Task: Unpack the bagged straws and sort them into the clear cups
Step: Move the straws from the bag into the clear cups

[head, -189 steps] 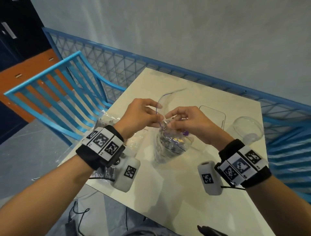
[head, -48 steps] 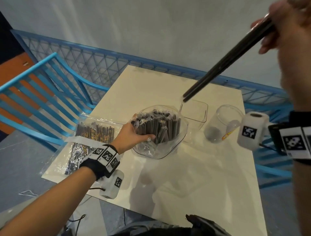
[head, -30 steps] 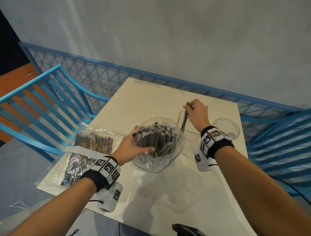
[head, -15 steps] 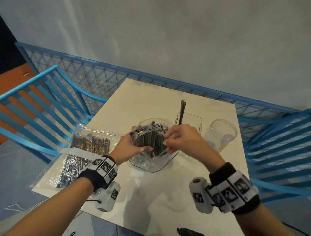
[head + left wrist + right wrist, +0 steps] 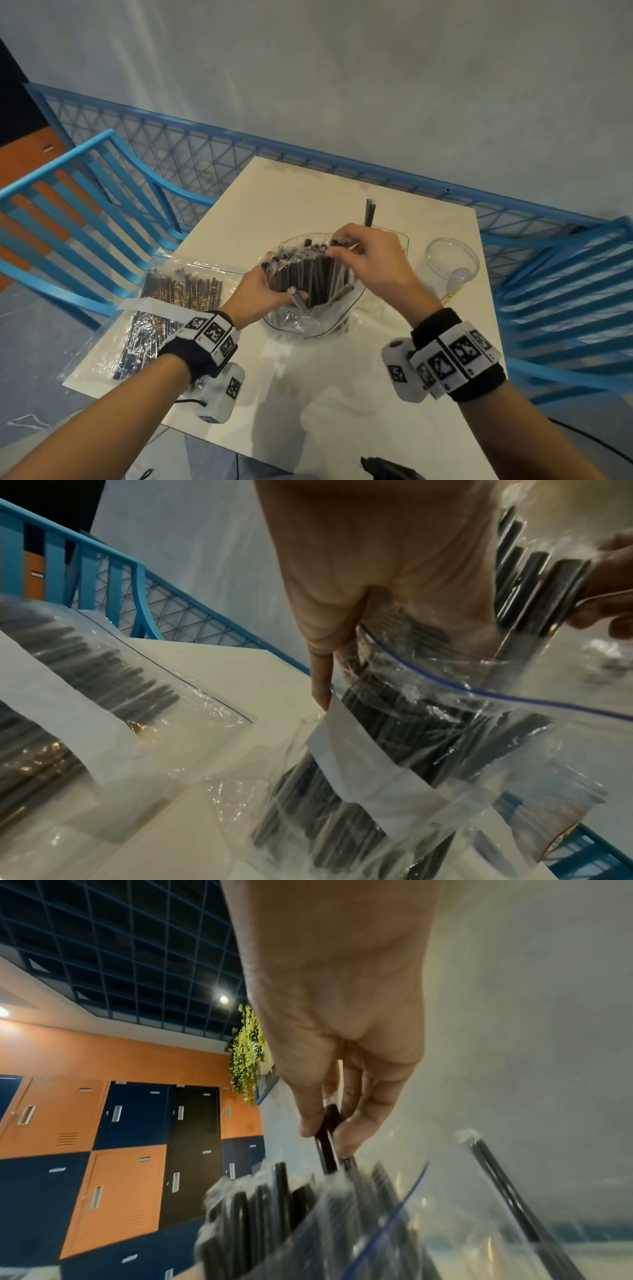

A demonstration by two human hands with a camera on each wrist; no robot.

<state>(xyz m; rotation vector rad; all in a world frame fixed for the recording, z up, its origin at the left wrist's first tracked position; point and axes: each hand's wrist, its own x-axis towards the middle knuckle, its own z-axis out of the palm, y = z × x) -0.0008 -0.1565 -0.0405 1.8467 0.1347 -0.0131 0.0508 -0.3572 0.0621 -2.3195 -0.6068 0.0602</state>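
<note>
An open clear zip bag (image 5: pixel 310 318) full of black wrapped straws (image 5: pixel 308 281) stands at the table's middle. My left hand (image 5: pixel 281 281) grips the bag's left side and holds it upright; in the left wrist view the palm (image 5: pixel 377 561) lies against the bag (image 5: pixel 479 723). My right hand (image 5: pixel 337 246) is at the bag's mouth, thumb and fingers pinching a black straw (image 5: pixel 327 1139) near its top. Just behind stands a square clear cup (image 5: pixel 399 240) with two black straws (image 5: pixel 370 212) in it. A round clear cup (image 5: pixel 452 260) sits to the right.
A second bag of straws (image 5: pixel 178 301) lies flat at the white table's (image 5: pixel 308 205) left edge. Blue chairs (image 5: pixel 85 212) stand to the left and right, with a blue mesh railing (image 5: pixel 308 161) and a grey wall behind.
My right hand set black straws into the square cup, came back to the bag and now pinches a straw at its mouth. The left hand has kept its hold on the bag.
</note>
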